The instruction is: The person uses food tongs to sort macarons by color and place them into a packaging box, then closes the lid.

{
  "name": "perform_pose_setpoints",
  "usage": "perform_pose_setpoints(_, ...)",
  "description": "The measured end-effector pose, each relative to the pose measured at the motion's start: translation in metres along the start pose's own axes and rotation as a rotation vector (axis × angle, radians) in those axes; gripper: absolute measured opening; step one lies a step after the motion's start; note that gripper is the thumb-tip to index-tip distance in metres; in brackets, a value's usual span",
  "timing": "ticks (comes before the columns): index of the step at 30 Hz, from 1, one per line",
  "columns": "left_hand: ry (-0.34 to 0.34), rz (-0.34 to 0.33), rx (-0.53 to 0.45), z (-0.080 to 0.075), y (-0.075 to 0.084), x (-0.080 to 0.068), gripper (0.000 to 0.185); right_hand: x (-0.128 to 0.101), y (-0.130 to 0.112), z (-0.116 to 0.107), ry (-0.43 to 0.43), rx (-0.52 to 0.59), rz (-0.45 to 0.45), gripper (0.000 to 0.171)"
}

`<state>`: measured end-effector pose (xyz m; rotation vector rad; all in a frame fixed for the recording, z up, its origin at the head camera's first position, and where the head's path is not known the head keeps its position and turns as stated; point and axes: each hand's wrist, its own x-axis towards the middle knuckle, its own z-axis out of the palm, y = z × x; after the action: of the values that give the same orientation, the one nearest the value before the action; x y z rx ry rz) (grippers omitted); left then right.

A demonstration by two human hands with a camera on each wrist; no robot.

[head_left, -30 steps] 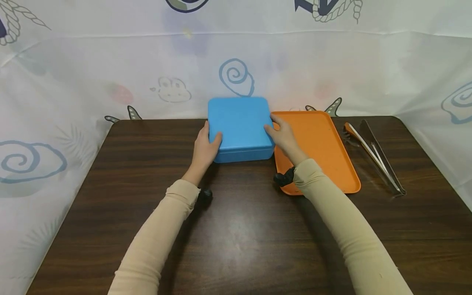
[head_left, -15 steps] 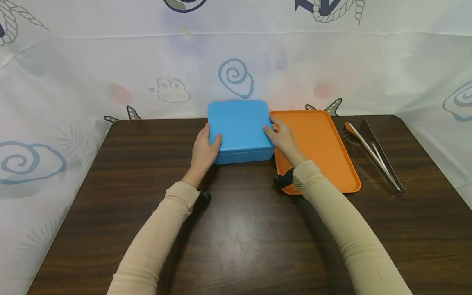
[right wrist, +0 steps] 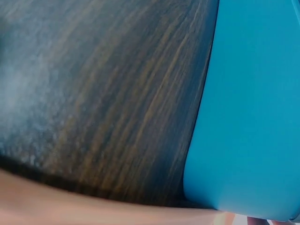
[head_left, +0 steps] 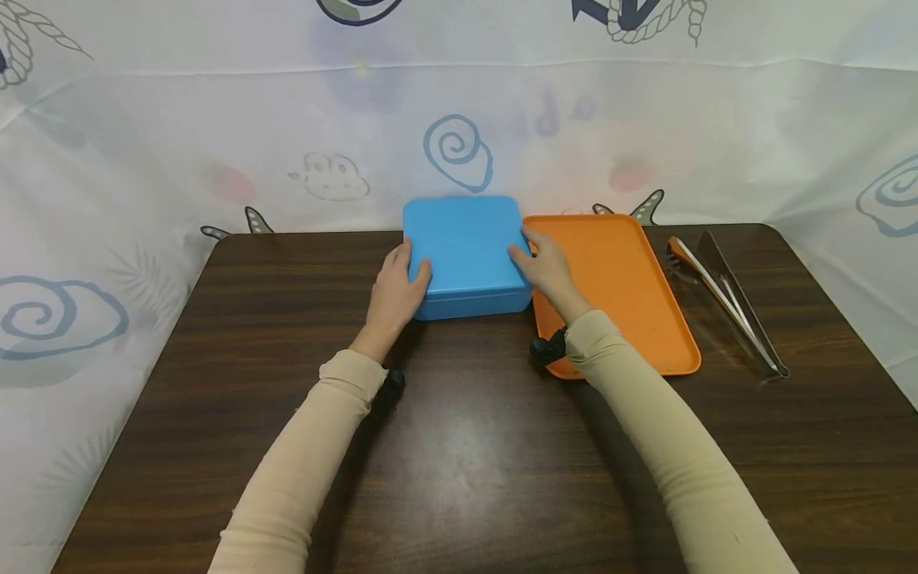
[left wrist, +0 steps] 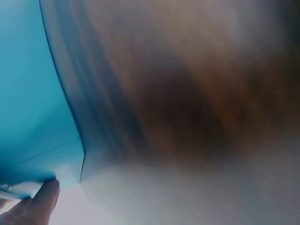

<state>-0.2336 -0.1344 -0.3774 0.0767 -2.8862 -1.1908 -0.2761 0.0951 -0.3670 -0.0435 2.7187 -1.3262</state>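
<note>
Blue box (head_left: 464,253) sits at the back-centre of the bench (head_left: 473,446), lid on, its far edge close to the printed white curtain (head_left: 179,143) that walls off the back and both sides.

Left hand (head_left: 396,293) grips the box's left near corner — thumb hooked over the lid top, fingers along the left side wall. Left wrist view is blurred, but one fingertip (left wrist: 44,197) shows touching the box's lower corner edge. Right hand (head_left: 547,267) grips the right side: thumb on the lid top near the right edge, fingers curled down the right wall. Both hands are partly closed round the box, clamping it from either side.

Whether the box rests on the bench or is slightly raised — cannot tell from the head view; the right wrist view shows the blue wall (right wrist: 248,108) right next to the wood grain with a dark shadow line between.

Surroundings:
- Orange tray (head_left: 631,295) just beside the box on its right, long side running front to back. The right hand and wrist lie over its left rim, so the tray crowds that side of the box.
- Metal tongs (head_left: 731,303) lie on the bench right of the tray, apart from it, near the right curtain.
- Beige sleeves (head_left: 301,470) cover both forearms; a black wrist unit (head_left: 548,349) sits under each wrist.

Left of the box is bare bench up to the curtain.
</note>
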Motion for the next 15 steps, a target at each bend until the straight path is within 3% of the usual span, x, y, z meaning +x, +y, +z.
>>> perform_pose_setpoints(8, -0.064, 0.012, 0.096, -0.0073, 0.0025, 0.0089, 0.061, 0.0038, 0.0014, 0.0023, -0.043, -0.155, -0.082, 0.056)
perform_pose_setpoints(15, -0.092, -0.006, 0.108, -0.0068, 0.0039, 0.0106, 0.061, 0.0020, 0.0016, 0.0032, -0.048, -0.136, -0.077, 0.057)
